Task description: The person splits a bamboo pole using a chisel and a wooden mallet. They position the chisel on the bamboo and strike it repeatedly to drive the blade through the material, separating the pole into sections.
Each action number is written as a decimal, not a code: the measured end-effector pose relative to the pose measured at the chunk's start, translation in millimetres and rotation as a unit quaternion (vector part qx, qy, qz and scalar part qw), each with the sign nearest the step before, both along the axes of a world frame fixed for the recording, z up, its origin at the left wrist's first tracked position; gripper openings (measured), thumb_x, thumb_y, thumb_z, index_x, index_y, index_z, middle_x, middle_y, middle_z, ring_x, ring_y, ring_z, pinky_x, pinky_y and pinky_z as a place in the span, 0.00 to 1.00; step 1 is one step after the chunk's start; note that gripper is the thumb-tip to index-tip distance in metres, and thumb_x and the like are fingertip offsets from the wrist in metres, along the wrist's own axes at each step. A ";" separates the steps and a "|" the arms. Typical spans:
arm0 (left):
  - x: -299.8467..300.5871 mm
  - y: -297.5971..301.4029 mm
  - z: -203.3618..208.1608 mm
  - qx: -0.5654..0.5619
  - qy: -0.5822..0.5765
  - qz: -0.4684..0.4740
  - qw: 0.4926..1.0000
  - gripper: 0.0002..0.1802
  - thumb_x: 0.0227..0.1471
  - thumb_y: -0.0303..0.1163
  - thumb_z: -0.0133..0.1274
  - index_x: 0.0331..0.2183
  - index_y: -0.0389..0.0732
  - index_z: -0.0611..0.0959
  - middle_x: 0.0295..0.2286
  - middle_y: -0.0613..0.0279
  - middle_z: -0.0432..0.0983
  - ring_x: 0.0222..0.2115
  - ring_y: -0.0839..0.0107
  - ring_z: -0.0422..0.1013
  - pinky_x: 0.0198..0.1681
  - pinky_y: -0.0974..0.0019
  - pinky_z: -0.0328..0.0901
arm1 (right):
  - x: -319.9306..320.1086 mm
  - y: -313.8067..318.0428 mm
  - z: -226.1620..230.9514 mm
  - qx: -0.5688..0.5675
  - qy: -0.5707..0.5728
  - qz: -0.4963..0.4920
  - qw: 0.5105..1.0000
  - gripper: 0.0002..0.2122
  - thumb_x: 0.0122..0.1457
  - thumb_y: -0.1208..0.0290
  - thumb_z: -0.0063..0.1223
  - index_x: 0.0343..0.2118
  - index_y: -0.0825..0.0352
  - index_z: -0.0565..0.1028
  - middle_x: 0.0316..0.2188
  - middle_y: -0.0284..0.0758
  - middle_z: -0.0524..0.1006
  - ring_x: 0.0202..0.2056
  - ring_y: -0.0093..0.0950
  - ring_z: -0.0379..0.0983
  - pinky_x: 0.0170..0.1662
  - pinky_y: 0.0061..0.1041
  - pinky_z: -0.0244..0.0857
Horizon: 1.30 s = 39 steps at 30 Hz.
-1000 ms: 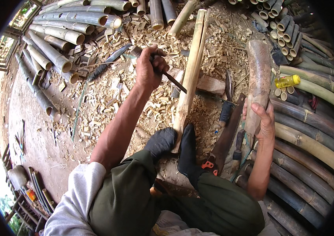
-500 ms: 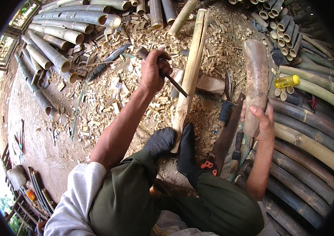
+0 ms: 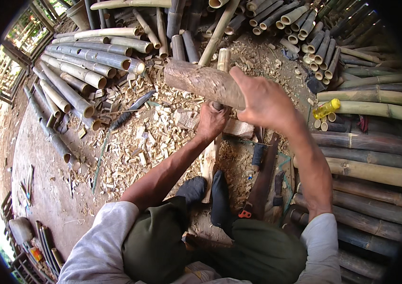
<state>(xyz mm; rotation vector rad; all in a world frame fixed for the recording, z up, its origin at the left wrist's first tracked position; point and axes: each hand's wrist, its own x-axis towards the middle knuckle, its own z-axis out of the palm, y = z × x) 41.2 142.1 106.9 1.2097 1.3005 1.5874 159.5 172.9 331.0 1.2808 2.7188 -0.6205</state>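
My left hand (image 3: 212,122) is closed round a chisel (image 3: 218,105); only the top of its handle shows, and the blade is hidden. Under that fist runs a pale split bamboo pole (image 3: 209,161), its near end held between my feet in dark socks (image 3: 220,199). My right hand (image 3: 266,100) grips a thick wooden mallet (image 3: 201,81), a rough club lying level over the chisel. The mallet's underside is at the handle's top; I cannot tell whether they touch. Beneath the pole sits a reddish brick-like block (image 3: 237,128).
Wood chips (image 3: 139,142) cover the ground. To the right lie a saw (image 3: 262,182), a dark-handled knife (image 3: 258,155), another handled tool (image 3: 278,189) and rows of bamboo poles (image 3: 362,170). A yellow bottle (image 3: 326,108) rests on them. More bamboo (image 3: 87,57) is stacked far left.
The mallet has swung from upright at the right to level above the chisel, carried by my right hand. My left hand has moved right, onto the pole. The view has shifted.
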 end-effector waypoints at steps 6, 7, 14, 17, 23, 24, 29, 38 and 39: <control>-2.2 1.3 2.3 -0.153 -0.004 -0.025 0.988 0.23 0.60 0.45 0.58 0.23 0.36 0.79 0.17 0.60 0.73 0.16 0.72 0.66 0.23 0.58 0.64 | 18.4 9.0 37.6 0.179 0.263 0.030 0.948 0.29 0.50 0.68 0.64 0.54 0.76 0.70 0.30 0.39 0.81 0.33 0.27 0.79 0.39 0.26 0.76; -6.7 1.0 1.2 -0.160 -0.005 -0.021 0.987 0.23 0.60 0.45 0.58 0.23 0.36 0.79 0.17 0.61 0.73 0.16 0.72 0.65 0.23 0.58 0.64 | 25.6 14.6 50.9 0.214 0.334 0.028 0.918 0.27 0.51 0.67 0.65 0.52 0.75 0.72 0.31 0.39 0.81 0.34 0.26 0.80 0.40 0.25 0.76; 2.4 6.9 -11.3 -0.049 0.072 -0.020 0.996 0.13 0.58 0.32 0.56 0.26 0.35 0.80 0.19 0.59 0.77 0.19 0.66 0.71 0.26 0.58 0.69 | -4.3 13.9 -38.4 0.045 0.027 0.002 0.999 0.39 0.39 0.71 0.62 0.59 0.79 0.65 0.49 0.54 0.75 0.47 0.43 0.77 0.51 0.38 0.72; 17.2 9.6 -4.3 -0.030 0.005 -0.026 0.999 0.10 0.57 0.31 0.57 0.25 0.37 0.81 0.21 0.58 0.78 0.21 0.68 0.72 0.29 0.60 0.70 | 0.4 11.9 -10.9 -0.090 -0.028 -0.100 0.991 0.45 0.39 0.71 0.62 0.64 0.79 0.59 0.54 0.52 0.72 0.54 0.44 0.73 0.57 0.34 0.69; -55.4 5.7 -25.5 -0.167 -0.310 -0.042 0.935 0.13 0.55 0.32 0.57 0.20 0.47 0.74 0.13 0.73 0.66 0.10 0.81 0.58 0.10 0.71 0.53 | 60.6 -8.8 -41.4 -0.112 0.378 -0.130 0.910 0.34 0.43 0.68 0.63 0.55 0.77 0.67 0.45 0.44 0.75 0.40 0.33 0.77 0.43 0.35 0.74; -80.4 2.6 -41.8 -0.174 -0.368 -0.055 0.912 0.14 0.54 0.33 0.57 0.20 0.48 0.72 0.12 0.75 0.63 0.10 0.81 0.57 0.11 0.72 0.52 | 72.6 -14.2 -37.5 -0.114 0.393 -0.156 0.899 0.34 0.44 0.68 0.64 0.55 0.77 0.67 0.43 0.42 0.76 0.39 0.32 0.77 0.42 0.33 0.74; -36.9 -16.5 -14.2 -0.129 -0.178 -0.083 0.972 0.08 0.57 0.33 0.54 0.27 0.42 0.79 0.16 0.71 0.67 0.14 0.81 0.60 0.14 0.71 0.55 | 109.9 -54.6 -61.7 -0.142 0.477 -0.292 0.817 0.30 0.45 0.69 0.65 0.52 0.74 0.68 0.30 0.38 0.75 0.24 0.26 0.75 0.27 0.25 0.72; 27.8 -128.7 -8.0 0.102 0.365 -0.404 0.833 0.21 0.32 0.32 0.67 0.35 0.45 0.81 0.32 0.59 0.68 0.38 0.59 0.67 0.42 0.55 0.67 | 152.0 -75.8 -163.0 -0.215 0.434 -0.412 0.772 0.28 0.48 0.71 0.65 0.53 0.70 0.68 0.31 0.35 0.75 0.23 0.25 0.74 0.26 0.26 0.71; 25.7 -118.9 -8.7 0.115 0.275 -0.339 0.892 0.16 0.39 0.33 0.66 0.34 0.44 0.81 0.28 0.61 0.68 0.33 0.63 0.68 0.38 0.58 0.68 | 152.4 -77.1 -166.3 -0.218 0.433 -0.412 0.771 0.29 0.47 0.72 0.65 0.53 0.70 0.68 0.33 0.35 0.75 0.25 0.25 0.74 0.28 0.26 0.71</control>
